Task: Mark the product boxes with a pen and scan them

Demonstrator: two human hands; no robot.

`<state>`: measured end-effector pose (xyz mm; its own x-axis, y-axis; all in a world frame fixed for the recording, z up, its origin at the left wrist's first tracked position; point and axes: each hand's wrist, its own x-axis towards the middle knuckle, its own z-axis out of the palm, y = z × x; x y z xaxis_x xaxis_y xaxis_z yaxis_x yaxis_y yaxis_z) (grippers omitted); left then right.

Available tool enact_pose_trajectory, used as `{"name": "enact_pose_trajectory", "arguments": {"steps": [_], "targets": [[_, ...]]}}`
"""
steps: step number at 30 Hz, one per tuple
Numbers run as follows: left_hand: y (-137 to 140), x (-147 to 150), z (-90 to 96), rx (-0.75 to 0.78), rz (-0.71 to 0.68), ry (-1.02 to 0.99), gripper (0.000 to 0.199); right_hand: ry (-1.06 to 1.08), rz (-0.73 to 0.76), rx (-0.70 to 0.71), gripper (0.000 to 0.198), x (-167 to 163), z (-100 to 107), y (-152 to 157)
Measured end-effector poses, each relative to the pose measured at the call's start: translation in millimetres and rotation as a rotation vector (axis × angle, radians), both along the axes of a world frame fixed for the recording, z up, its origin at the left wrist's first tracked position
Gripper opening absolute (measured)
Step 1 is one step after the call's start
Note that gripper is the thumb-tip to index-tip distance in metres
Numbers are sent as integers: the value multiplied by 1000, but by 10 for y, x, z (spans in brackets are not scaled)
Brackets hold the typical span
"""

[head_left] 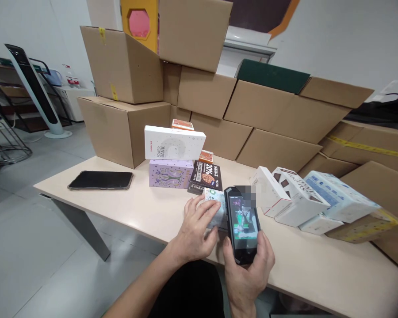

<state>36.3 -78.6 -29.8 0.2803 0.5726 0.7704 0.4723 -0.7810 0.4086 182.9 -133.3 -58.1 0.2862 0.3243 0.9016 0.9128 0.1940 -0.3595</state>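
Note:
A black handheld phone point(243, 225) with a lit screen showing 15:05 is gripped in my right hand point(250, 269), thumb along its left edge and fingers on its right. My left hand point(197, 227) is on a small light-blue and white box point(216, 216) just left of the phone, fingers across it and thumb near its lower edge. Part of this box is hidden by my fingers and the phone. Right behind it lies a black box with cookie pictures point(207, 176). Beside that, a white power bank box point(175, 143) rests on a purple patterned box point(170, 173).
A second black phone point(101, 180) lies on the table point(135, 212) at the left. White boxes point(300, 194) and a light-blue box point(340, 194) stand at the right. Orange boxes point(183, 124) sit behind the power bank box. Large cardboard boxes point(202, 92) are stacked along the back.

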Motion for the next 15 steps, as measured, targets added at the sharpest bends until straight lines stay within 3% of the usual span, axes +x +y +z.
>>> {"name": "enact_pose_trajectory", "arguments": {"steps": [9, 15], "targets": [[18, -15, 5, -48, 14, -92, 74, -18, -169, -15, 84, 415, 41, -130], [95, -28, -14, -432, -1, -226, 74, -11, -463, -230, 74, 1137, 16, -358]]}}
